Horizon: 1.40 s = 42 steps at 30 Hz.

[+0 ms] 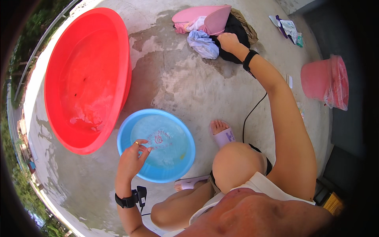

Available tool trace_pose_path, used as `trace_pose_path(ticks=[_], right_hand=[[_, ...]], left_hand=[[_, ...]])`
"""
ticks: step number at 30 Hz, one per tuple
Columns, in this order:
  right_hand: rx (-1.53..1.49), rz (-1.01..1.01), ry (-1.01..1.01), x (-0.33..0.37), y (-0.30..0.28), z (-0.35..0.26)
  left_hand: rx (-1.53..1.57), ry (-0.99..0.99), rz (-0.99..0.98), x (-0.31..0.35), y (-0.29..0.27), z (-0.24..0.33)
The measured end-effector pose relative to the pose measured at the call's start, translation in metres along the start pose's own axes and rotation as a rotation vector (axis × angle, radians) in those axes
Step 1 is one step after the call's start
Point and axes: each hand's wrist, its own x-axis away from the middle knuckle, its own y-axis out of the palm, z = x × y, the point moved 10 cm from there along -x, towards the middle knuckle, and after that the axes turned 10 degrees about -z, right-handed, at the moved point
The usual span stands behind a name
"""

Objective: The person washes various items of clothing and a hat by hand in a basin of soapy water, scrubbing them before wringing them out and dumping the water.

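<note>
My right hand [231, 43] is closed at the left edge of a black cloth [237, 33], fingers curled into it at the top of the view. Beside it lie a light blue cloth [203, 44] and a pink, curved, flat-sided item [203, 19] whose kind I cannot make out. Over the left rim of a round blue basin [185, 128] hangs my left hand [133, 160], with a ring on one finger. Its thumb and fingers are apart and hold nothing. Shallow clear water covers the printed bottom of the basin.
A large red tub [89, 79] with some water stands at the left. Pink buckets [321, 79] stand at the right, near a crumpled plastic packet [290, 29]. A black cable [252, 112] hangs by my right arm. Wet patches mark the concrete floor [169, 83].
</note>
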Motion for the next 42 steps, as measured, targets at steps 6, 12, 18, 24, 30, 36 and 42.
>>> trace_pose_path(ticks=[6,12,18,24,30,36,42], right_hand=[[0.377,0.085,0.123,-0.011,0.026,0.003],[0.367,0.153,0.084,-0.017,0.004,0.013],[-0.147,0.221,0.057,0.031,-0.062,0.060],[-1.234,-0.034,-0.116,0.107,-0.147,0.050],[-1.729,-0.196,-0.493,0.159,-0.218,-0.083],[-1.824,-0.654,-0.658,0.177,-0.199,-0.257],[-1.529,-1.081,-0.705,0.212,-0.131,-0.393]], left_hand=[[-0.032,0.098,0.045,-0.069,-0.016,0.052],[0.077,0.092,0.001,-0.104,0.008,0.049],[0.148,0.053,0.004,-0.096,0.012,0.002],[0.320,0.133,0.027,-0.087,0.001,-0.014],[0.518,0.264,0.001,-0.065,-0.014,0.026],[0.813,0.357,-0.005,-0.010,-0.030,0.031],[0.907,0.143,-0.162,0.044,0.030,-0.082]])
